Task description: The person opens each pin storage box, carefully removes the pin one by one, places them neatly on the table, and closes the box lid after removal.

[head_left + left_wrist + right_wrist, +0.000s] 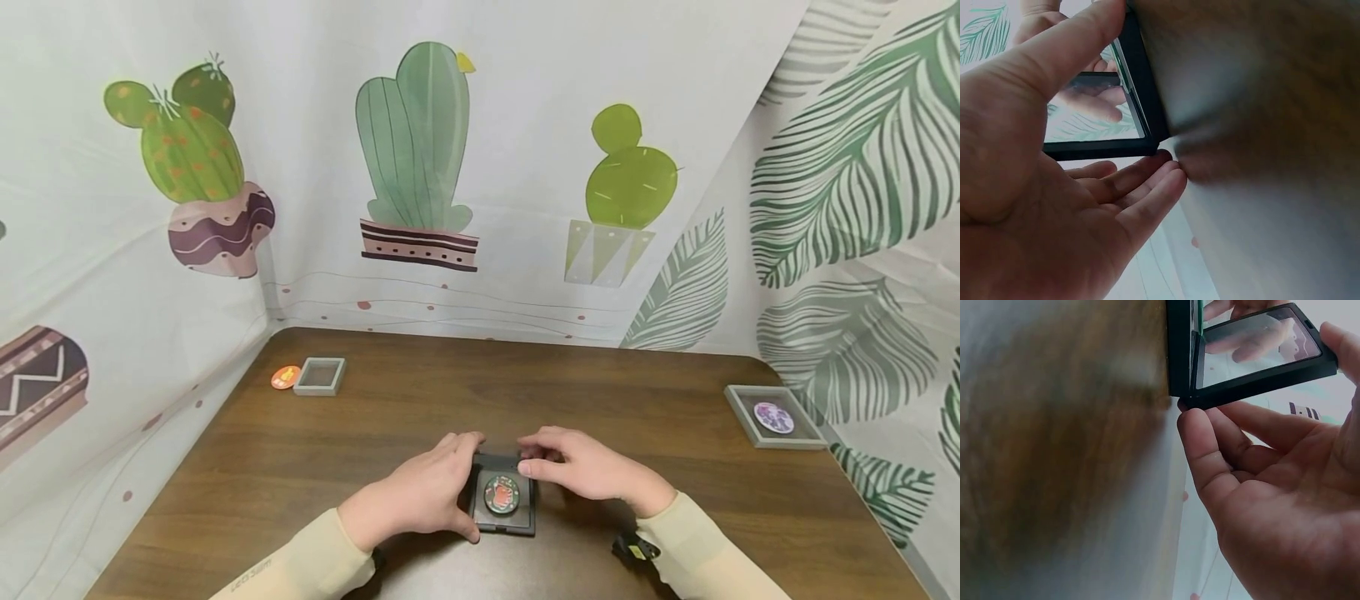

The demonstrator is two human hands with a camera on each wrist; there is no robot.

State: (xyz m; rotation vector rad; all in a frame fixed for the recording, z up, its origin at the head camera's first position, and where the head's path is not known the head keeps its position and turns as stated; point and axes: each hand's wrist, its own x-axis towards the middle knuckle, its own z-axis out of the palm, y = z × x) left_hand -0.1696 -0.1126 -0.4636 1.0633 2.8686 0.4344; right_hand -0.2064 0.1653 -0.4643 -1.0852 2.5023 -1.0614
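Black hinged display case (506, 530) sits on wooden tabletop (420, 362), between both hands. Done: round red-and-dark badge (501, 495) lies within case's base. Outstanding, in judgement: windowed lid (1272, 379) stands raised, not closed. Left hand (420, 492) grips case's left side, thumb at near corner, fingers behind. Right hand (585, 462) appears to pinch lid, thumb at upper edge, fingers behind. Far right: large grey frame (795, 443) bears purple disc (773, 417). Far left: orange disc (284, 377) lies outside small grey frame (320, 392), against it.
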